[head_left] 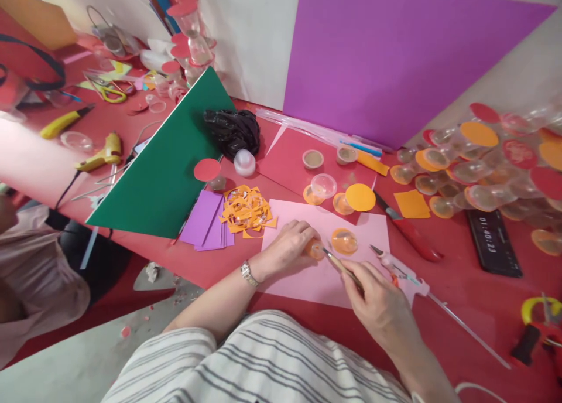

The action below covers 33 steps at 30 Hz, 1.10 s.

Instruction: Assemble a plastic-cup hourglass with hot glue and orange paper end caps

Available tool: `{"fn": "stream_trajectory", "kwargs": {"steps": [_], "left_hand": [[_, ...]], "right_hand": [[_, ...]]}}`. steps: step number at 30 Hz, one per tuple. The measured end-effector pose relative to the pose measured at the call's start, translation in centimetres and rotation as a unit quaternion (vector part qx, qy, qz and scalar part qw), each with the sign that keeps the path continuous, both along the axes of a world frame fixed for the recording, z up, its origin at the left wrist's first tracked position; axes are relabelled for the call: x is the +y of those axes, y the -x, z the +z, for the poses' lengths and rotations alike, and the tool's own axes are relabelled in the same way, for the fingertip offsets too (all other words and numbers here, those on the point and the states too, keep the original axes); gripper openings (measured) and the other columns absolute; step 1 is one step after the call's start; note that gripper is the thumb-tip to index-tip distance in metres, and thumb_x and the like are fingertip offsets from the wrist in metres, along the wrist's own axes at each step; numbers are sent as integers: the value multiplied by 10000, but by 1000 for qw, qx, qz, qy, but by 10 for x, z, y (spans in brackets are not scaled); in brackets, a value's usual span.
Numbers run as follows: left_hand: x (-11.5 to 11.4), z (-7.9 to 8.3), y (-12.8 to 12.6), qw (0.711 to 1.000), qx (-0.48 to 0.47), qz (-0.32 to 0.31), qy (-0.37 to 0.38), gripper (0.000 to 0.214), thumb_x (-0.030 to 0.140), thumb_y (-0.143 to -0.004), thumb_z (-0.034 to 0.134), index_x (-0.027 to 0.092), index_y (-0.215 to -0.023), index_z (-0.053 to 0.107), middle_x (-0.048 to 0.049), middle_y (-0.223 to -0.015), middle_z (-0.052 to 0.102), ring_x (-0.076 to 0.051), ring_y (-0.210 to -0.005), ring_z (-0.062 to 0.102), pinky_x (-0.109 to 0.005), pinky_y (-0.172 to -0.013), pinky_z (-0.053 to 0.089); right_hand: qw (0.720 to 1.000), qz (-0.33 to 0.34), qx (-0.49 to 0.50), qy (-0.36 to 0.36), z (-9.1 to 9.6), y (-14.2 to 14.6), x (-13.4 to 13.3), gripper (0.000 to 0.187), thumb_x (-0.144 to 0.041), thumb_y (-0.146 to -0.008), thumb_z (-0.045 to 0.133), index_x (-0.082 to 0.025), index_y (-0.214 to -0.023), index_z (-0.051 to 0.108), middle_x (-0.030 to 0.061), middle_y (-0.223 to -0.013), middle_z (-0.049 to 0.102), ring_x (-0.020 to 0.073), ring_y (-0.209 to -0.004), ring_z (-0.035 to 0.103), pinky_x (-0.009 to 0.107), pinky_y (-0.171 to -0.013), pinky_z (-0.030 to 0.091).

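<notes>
My left hand [292, 246] is closed on a small clear cup with an orange base [315, 249], pressing it onto a pink paper sheet [307, 274]. My right hand [377, 300] grips a thin pencil-like tool [340, 265] whose tip touches that cup. A second orange-based cup [345, 241] lies just right of it on the pink sheet. A wristwatch sits on my left wrist.
Orange paper scraps [247, 211] and purple sheets [205, 220] lie to the left. A green board [169, 166], a purple board [386, 57], a red utility knife [410, 230], a glue gun [406, 277], a black timer [494, 242] and several capped cups [483, 163] surround me. Another person sits at the left.
</notes>
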<state>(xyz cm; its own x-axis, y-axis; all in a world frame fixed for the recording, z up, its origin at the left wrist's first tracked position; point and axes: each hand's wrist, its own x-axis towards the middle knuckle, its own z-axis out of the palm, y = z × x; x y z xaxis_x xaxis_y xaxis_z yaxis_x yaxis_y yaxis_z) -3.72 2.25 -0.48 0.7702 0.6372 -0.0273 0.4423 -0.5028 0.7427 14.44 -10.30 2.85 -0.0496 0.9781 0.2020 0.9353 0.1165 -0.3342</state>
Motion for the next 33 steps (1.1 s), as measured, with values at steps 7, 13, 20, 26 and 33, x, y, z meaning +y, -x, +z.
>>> {"fn": "stream_trajectory", "kwargs": {"steps": [7, 13, 20, 26, 33], "left_hand": [[-3, -1, -1, 998, -43, -1, 48, 292, 183, -790, 743, 148, -1043, 600, -81, -1027, 597, -193, -900, 602, -298, -819, 516], [-5, -4, -1, 997, -47, 10, 58, 294, 191, -795, 738, 148, -1046, 591, -72, -1028, 582, -173, -872, 609, -278, -800, 527], [-5, -4, -2, 997, -57, 4, 44, 269, 200, -819, 709, 150, -1061, 602, -83, -1030, 610, -189, -895, 623, -301, -824, 538], [-3, -6, -1, 996, -91, -7, 19, 244, 164, -826, 666, 154, -1066, 622, -91, -1017, 629, -195, -899, 616, -314, -829, 537], [-3, -4, 1, 997, -75, -13, 19, 370, 135, -766, 716, 152, -1113, 591, -110, -1091, 613, -230, -995, 596, -355, -896, 524]], "right_hand": [[999, 23, -38, 2, 0, -5, 4, 228, -242, -973, 479, -202, -1036, 694, 25, -801, 704, 119, -634, 653, 206, -548, 429], [997, 48, -52, -1, 0, -4, 12, 259, -234, -974, 479, -225, -1084, 712, 24, -831, 718, 108, -621, 641, 208, -573, 421], [996, 48, -73, -23, 4, -6, 8, 250, -242, -980, 471, -210, -1062, 705, 7, -795, 699, 91, -574, 608, 207, -526, 389], [997, 36, -64, -9, 3, -13, -4, 234, -268, -976, 484, -212, -1075, 688, 25, -819, 707, 115, -620, 636, 213, -557, 420], [999, 32, -24, -1, 0, -8, -3, 219, -253, -979, 482, -205, -1071, 676, 13, -814, 701, 95, -619, 642, 201, -542, 420]]}}
